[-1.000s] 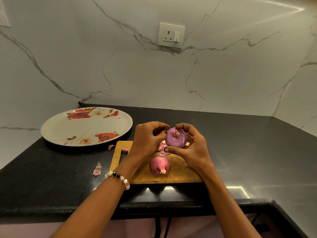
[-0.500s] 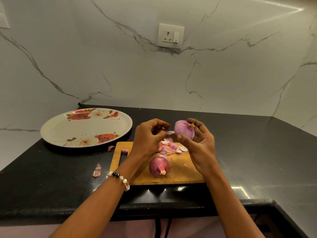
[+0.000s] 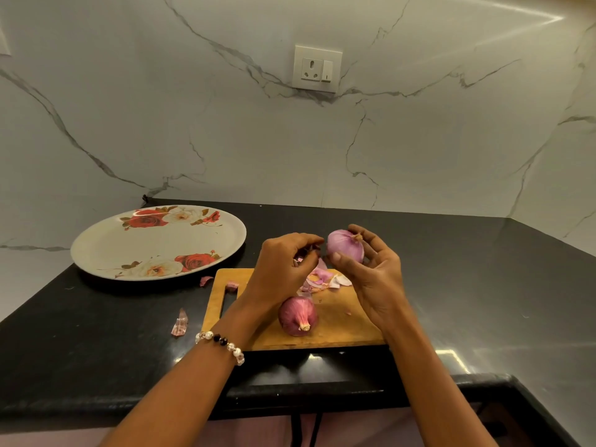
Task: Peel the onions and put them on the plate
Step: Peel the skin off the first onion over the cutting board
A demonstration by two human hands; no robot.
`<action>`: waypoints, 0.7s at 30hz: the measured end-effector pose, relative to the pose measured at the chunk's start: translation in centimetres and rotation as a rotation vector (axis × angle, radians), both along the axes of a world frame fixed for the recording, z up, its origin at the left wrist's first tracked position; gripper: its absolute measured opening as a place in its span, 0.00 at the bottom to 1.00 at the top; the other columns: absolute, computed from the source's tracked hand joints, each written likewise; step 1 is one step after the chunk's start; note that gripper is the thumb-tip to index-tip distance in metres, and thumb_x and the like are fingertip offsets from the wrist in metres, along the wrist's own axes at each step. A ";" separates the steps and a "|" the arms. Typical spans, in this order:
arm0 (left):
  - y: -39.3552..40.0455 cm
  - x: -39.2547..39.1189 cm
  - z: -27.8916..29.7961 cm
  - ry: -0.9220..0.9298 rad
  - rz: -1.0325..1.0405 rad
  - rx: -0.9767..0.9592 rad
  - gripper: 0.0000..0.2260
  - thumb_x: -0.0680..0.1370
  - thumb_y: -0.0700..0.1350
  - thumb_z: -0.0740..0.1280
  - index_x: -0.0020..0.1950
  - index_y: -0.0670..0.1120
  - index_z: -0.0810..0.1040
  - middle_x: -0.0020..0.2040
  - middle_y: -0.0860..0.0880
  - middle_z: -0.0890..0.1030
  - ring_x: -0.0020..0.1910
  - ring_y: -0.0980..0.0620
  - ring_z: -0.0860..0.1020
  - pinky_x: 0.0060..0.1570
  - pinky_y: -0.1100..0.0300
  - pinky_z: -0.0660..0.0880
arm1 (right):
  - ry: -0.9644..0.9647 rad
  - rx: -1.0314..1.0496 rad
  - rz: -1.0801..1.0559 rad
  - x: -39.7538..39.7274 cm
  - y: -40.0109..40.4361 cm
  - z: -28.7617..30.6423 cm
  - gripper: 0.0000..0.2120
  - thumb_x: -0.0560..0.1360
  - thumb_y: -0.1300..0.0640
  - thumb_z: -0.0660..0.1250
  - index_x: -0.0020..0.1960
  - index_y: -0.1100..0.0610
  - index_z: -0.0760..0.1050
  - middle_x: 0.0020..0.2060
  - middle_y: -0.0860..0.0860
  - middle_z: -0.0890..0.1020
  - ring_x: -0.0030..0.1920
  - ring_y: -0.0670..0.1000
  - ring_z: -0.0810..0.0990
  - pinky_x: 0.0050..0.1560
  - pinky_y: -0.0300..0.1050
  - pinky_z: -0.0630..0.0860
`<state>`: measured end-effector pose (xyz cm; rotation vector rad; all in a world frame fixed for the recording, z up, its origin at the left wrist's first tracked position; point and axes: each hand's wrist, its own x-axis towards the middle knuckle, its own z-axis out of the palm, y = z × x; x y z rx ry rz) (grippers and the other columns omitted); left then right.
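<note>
My right hand point(image 3: 375, 275) holds a pale purple, mostly peeled onion point(image 3: 345, 246) above the far edge of the wooden cutting board point(image 3: 338, 324). My left hand point(image 3: 283, 269) hovers just left of that onion, its fingers curled and pinched near a scrap of peel. A second onion point(image 3: 298, 316) with its dark red skin on rests on the board below my hands. Loose peels point(image 3: 322, 279) are piled on the board between my hands. The floral plate point(image 3: 158, 241) sits bare at the left on the black counter.
Stray peel bits lie on the counter: one point(image 3: 180, 323) left of the board, one point(image 3: 205, 280) near the plate's rim. The counter's front edge point(image 3: 290, 391) runs below the board. A wall socket point(image 3: 317, 68) is set in the marble backsplash.
The held onion has risen and shifted right in my right hand, and turned so its root tip points right. My left hand has drawn away from it, and more peels lie on the board.
</note>
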<state>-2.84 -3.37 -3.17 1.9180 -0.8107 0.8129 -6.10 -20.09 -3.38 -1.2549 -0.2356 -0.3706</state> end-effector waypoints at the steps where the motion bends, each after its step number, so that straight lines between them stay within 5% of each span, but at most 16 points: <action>1: 0.0 0.0 0.0 0.003 -0.001 0.001 0.11 0.76 0.42 0.69 0.57 0.41 0.81 0.50 0.46 0.84 0.47 0.57 0.79 0.50 0.75 0.73 | -0.006 -0.045 0.002 -0.1 0.0 0.1 0.29 0.60 0.63 0.79 0.61 0.57 0.77 0.53 0.52 0.85 0.55 0.58 0.84 0.49 0.50 0.83; 8: 0.2 0.0 0.2 -0.005 0.047 -0.087 0.12 0.75 0.45 0.70 0.56 0.42 0.81 0.50 0.47 0.84 0.46 0.56 0.79 0.46 0.75 0.74 | -0.082 -0.311 -0.031 -0.3 0.0 -0.2 0.32 0.60 0.61 0.81 0.63 0.57 0.76 0.58 0.53 0.82 0.59 0.54 0.82 0.55 0.48 0.82; 21: 0.5 -0.3 0.3 -0.183 0.025 0.219 0.09 0.73 0.43 0.70 0.50 0.40 0.83 0.44 0.45 0.84 0.41 0.52 0.82 0.44 0.68 0.75 | -0.192 -0.624 -0.098 0.4 0.1 -1.0 0.32 0.64 0.68 0.80 0.63 0.52 0.75 0.58 0.49 0.81 0.58 0.47 0.80 0.55 0.43 0.81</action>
